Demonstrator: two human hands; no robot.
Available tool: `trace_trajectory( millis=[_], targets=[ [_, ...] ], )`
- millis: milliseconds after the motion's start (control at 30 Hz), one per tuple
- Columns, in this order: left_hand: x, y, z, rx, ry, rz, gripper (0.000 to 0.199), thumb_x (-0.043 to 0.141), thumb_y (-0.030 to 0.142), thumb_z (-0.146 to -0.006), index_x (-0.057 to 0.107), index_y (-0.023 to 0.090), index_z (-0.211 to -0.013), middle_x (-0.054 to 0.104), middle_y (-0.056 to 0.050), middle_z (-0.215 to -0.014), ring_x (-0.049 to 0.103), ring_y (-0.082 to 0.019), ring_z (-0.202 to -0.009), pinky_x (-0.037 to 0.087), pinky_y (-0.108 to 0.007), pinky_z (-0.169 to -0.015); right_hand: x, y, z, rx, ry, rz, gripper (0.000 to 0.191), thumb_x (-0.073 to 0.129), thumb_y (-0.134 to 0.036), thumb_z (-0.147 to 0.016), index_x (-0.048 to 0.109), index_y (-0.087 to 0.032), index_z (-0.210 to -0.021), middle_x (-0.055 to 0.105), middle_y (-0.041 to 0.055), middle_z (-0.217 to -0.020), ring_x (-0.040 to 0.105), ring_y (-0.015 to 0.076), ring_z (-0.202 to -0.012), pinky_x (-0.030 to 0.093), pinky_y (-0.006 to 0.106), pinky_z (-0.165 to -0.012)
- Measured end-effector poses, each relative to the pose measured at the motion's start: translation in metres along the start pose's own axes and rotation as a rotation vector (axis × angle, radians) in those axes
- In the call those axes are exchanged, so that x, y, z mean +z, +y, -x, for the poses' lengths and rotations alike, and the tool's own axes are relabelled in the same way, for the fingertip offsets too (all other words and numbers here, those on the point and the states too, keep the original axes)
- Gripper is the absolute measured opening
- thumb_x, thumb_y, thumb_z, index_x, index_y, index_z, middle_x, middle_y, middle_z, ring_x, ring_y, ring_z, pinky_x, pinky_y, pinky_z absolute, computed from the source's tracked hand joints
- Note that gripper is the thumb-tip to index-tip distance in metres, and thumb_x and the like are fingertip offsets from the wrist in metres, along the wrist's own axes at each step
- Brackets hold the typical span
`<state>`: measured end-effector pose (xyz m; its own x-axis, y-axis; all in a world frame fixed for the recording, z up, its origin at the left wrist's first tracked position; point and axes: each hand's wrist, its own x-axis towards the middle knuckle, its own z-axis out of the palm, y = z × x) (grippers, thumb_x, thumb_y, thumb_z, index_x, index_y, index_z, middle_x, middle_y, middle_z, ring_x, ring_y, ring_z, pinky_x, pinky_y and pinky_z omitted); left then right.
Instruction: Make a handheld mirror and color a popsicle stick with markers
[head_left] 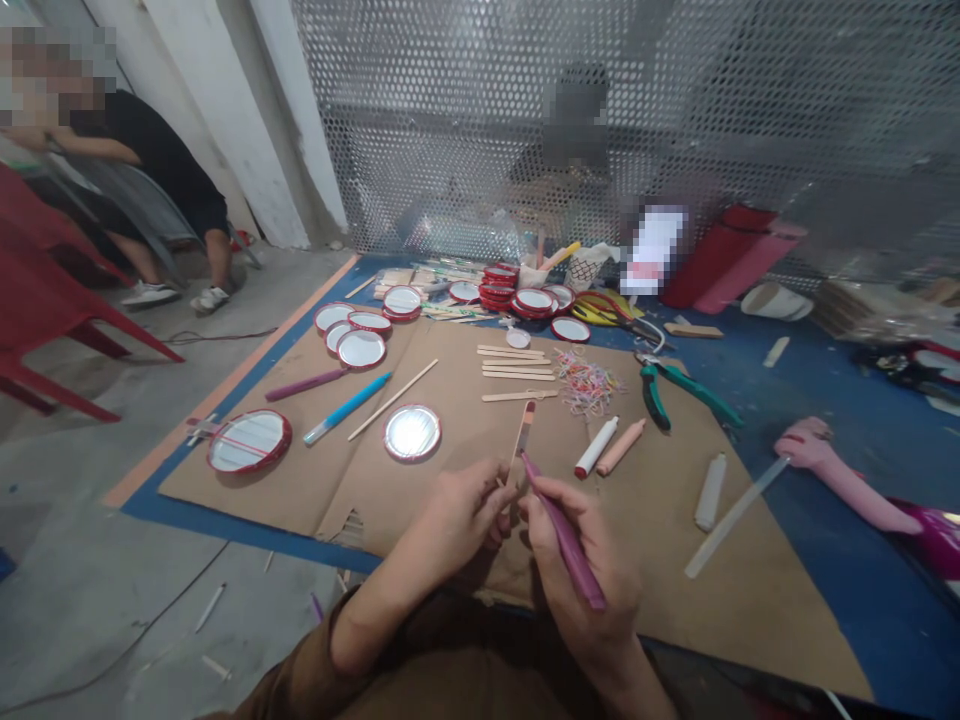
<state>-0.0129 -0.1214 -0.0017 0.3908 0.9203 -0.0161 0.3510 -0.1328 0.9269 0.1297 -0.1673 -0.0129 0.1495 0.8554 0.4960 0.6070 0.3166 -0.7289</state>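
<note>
Pinched in my left hand (pixel 472 505) is a wooden craft stick (pixel 523 437), its upper part coloured dark and its tip reddish-brown. My right hand (pixel 589 550) grips a purple marker (pixel 564 535), whose tip is at the stick's edge; I cannot tell if they touch. Just beyond lie several plain craft sticks (pixel 517 370) and a heap of small coloured rubber bands (pixel 587 382). To the right are a white marker (pixel 597 447) and a peach marker (pixel 622 447). A round red-rimmed disc (pixel 412 432) lies left of my hands, on the cardboard sheet (pixel 465 400).
At the left are a blue marker (pixel 347 409), a purple stick-shaped item (pixel 306 385) and a disc with sticks attached (pixel 249 441). Stacked discs (pixel 499 290) stand at the back. Green-handled pliers (pixel 655 395) and a pink glue gun (pixel 840 470) lie right. A person (pixel 150 150) sits far left.
</note>
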Motion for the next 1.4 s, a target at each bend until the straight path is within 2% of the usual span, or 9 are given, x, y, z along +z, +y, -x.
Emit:
trace_trajectory(
  millis=[200, 367, 533, 733, 867, 1167, 1400],
  targets=[
    [-0.0001, 0.0004, 0.0002, 0.007, 0.007, 0.003, 0.017, 0.047, 0.024, -0.09, 0.05, 0.021, -0.074, 0.06, 0.003, -0.064, 0.06, -0.013, -0.061, 0.043, -0.02, -0.058, 0.0009, 0.0012, -0.0011, -0.006, -0.006, -0.023, 0.016, 0.055, -0.03, -0.093, 0.063, -0.02, -0.103, 0.074, 0.0047, -0.086, 0.071, 0.0164, -0.068, 0.059, 0.028, -0.065],
    [-0.0002, 0.0013, 0.0005, -0.029, -0.038, 0.068, 0.017, 0.044, 0.026, -0.092, 0.048, 0.021, -0.076, 0.059, 0.004, -0.061, 0.059, -0.012, -0.053, 0.043, -0.02, -0.053, 0.0006, 0.0003, -0.0008, 0.037, 0.008, -0.023, 0.016, 0.055, -0.031, -0.094, 0.063, -0.021, -0.103, 0.074, 0.0036, -0.085, 0.07, 0.0148, -0.064, 0.058, 0.026, -0.062],
    [0.0002, 0.0002, 0.0002, 0.0, -0.022, 0.063, 0.017, 0.045, 0.025, -0.092, 0.048, 0.021, -0.075, 0.059, 0.003, -0.062, 0.059, -0.012, -0.055, 0.044, -0.019, -0.055, -0.0005, -0.0006, 0.0001, 0.031, 0.014, -0.025, 0.015, 0.056, -0.03, -0.092, 0.064, -0.021, -0.102, 0.073, 0.0027, -0.084, 0.07, 0.0152, -0.064, 0.058, 0.026, -0.063],
    [-0.0002, 0.0007, -0.001, -0.03, -0.031, 0.071, 0.018, 0.044, 0.025, -0.092, 0.048, 0.021, -0.074, 0.059, 0.003, -0.062, 0.059, -0.012, -0.055, 0.043, -0.019, -0.055, 0.0005, 0.0043, 0.0021, 0.022, 0.031, -0.025, 0.016, 0.056, -0.031, -0.093, 0.063, -0.023, -0.105, 0.073, 0.0026, -0.088, 0.071, 0.016, -0.073, 0.059, 0.029, -0.072],
    [-0.0005, 0.0022, -0.0003, -0.019, -0.016, 0.042, 0.017, 0.045, 0.025, -0.091, 0.048, 0.021, -0.074, 0.059, 0.003, -0.062, 0.059, -0.012, -0.057, 0.042, -0.019, -0.056, 0.0005, 0.0057, 0.0029, 0.017, -0.007, -0.035, 0.016, 0.056, -0.031, -0.094, 0.063, -0.023, -0.106, 0.073, 0.0018, -0.088, 0.07, 0.0147, -0.069, 0.059, 0.028, -0.07],
    [-0.0008, 0.001, 0.0004, -0.003, -0.002, -0.042, 0.014, 0.046, 0.023, -0.09, 0.051, 0.021, -0.077, 0.062, 0.001, -0.067, 0.06, -0.014, -0.065, 0.04, -0.02, -0.059, 0.0012, 0.0042, 0.0012, -0.021, 0.006, -0.034, 0.015, 0.056, -0.029, -0.093, 0.062, -0.023, -0.106, 0.073, 0.0021, -0.089, 0.071, 0.0152, -0.07, 0.059, 0.028, -0.068],
    [-0.0004, -0.0001, 0.0005, -0.012, -0.011, -0.004, 0.014, 0.045, 0.025, -0.091, 0.051, 0.021, -0.078, 0.06, 0.003, -0.064, 0.059, -0.013, -0.059, 0.041, -0.019, -0.057, 0.0014, 0.007, 0.0026, -0.029, 0.008, -0.025, 0.015, 0.057, -0.028, -0.092, 0.063, -0.022, -0.104, 0.074, 0.0026, -0.089, 0.071, 0.016, -0.071, 0.059, 0.027, -0.064]
  ],
)
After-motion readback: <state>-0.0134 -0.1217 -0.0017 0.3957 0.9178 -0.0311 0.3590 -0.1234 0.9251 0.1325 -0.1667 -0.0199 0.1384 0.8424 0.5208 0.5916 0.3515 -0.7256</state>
